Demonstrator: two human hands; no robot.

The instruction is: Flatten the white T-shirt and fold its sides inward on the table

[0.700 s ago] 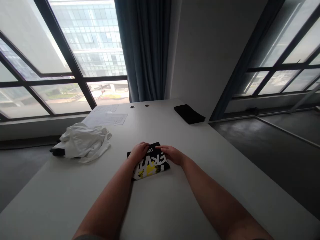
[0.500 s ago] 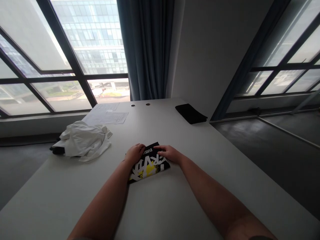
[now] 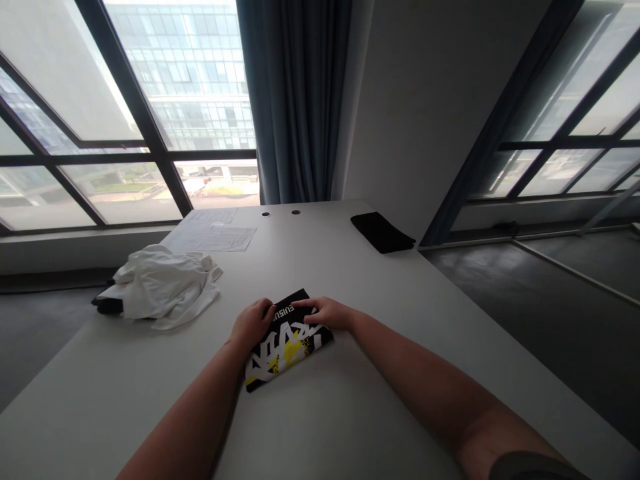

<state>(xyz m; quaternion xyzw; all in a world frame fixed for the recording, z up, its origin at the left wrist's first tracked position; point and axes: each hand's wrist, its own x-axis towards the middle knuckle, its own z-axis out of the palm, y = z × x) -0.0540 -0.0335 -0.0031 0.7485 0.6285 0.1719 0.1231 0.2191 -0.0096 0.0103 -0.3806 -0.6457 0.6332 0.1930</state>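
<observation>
Black folded shirt [image 3: 290,353] lies beneath the left hand [image 3: 253,325] and right hand [image 3: 324,312], held apart.

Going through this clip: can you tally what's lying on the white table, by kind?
Folded black fabric garment with white and yellow print: 1
Crumpled white fabric garment: 1
Folded plain black fabric piece: 1
Rectangular white paper sheets: 2
Total: 5

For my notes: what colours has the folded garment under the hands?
The folded garment is black, with white lettering and yellow patches; best in the head view.
</observation>
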